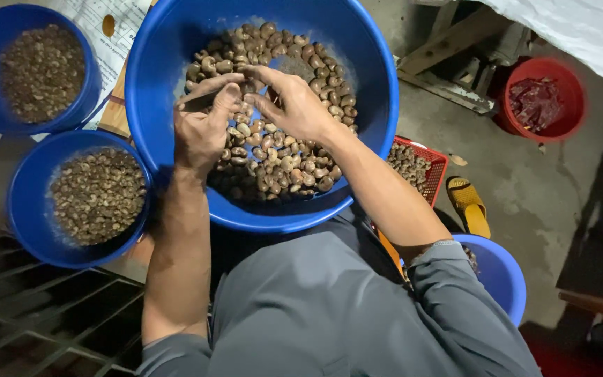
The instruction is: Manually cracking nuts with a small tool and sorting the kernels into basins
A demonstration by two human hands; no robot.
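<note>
Working over the large blue basin (169,42) that rested on the person's lap, both hands met above the heap of brown cashew nuts (280,157) that filled its lower half. The left hand (202,126) was closed around a thin dark tool (197,100), thumb pressed along it, its knuckles turned up toward the camera. The right hand (291,105) reached in from the other side with its fingers pinched together on something small right at the tip of the left hand; whether a single nut sat between those fingertips could not be made out. The two hands touched or nearly touched at the centre of the basin, just above the nuts. To the left stood two smaller blue bowls, the upper bowl (88,84) and the lower bowl (22,223), each holding finer, paler brown pieces, set on a worktop partly covered by a printed sheet (116,49). To the right, on the concrete floor (525,188), a red mesh basket (437,167) with more nuts peeked out from behind the right forearm, a yellow sandal (469,206) lay beside it, and a red bucket (560,77) with dark red contents stood farther off. Another blue tub (504,279) showed at the right elbow.
</note>
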